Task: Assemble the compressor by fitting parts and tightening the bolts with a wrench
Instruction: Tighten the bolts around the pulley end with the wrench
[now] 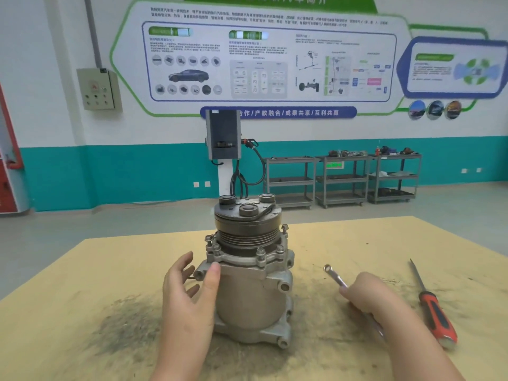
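Observation:
A grey metal compressor [248,295] stands upright on the yellow table [82,312], with a dark ribbed pulley [247,224] on top. Several bolts [260,254] stick up from its flange ring. My left hand [189,295] is beside its left side, fingers spread, and the thumb touches the housing just under the flange. My right hand [368,295] grips a silver ring wrench [334,274] to the right of the compressor. The wrench's ring end points up and left, apart from the compressor.
A screwdriver [433,306] with a red and black handle lies at the right of the table. Dark grime stains the tabletop at front left. Beyond the table are grey shelf carts [341,177], a charging unit [223,134] and a wall with posters.

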Demonstrator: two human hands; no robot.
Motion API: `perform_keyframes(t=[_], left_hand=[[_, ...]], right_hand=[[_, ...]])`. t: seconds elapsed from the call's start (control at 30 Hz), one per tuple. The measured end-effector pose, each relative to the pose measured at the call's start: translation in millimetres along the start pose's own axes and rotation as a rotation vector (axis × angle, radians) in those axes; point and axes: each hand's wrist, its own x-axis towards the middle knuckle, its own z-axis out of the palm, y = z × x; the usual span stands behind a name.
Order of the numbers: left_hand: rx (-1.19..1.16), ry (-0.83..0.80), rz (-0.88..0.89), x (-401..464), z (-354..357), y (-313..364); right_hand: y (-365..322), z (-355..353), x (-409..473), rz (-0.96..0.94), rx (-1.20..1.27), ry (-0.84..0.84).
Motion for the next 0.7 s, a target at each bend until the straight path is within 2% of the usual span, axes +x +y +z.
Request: perform_keyframes(t=[0.07,0.13,0.2,0.27,0.37,0.47,0.53,0.63,0.7], left_hand=[[0.072,0.032,0.115,-9,5,4],[0.138,0.058,0.279,-17,11,11],[0.139,0.051,0.431,-23,16,18],[0.098,0.021,0.494,-28,19,25],[-0.034,-0.117,0.349,-42,24,34],[-0.162,-0.321,0.164,-54,31,41],[-0.229,-0.362,0.065,-56,35,44],[-0.366,-0.35,-0.05,-53,36,46],[-0.412,-0.381,-0.131,-51,36,44]], right_hand=[[-2,-3,0,-0.05,0.671,-0.048],[-10,-13,-12,-0.13,1.206,-0.126],[-25,-26,-31,-0.287,1.495,-0.263],[-41,-36,-52,-0.455,1.725,-0.405],[-61,-38,-78,-0.568,2.068,-0.538],[-77,-30,-91,-0.54,2.256,-0.553],[-83,-23,-95,-0.506,2.271,-0.537],[-87,-16,-97,-0.533,2.189,-0.479],[-86,-13,-97,-0.638,2.004,-0.394]])
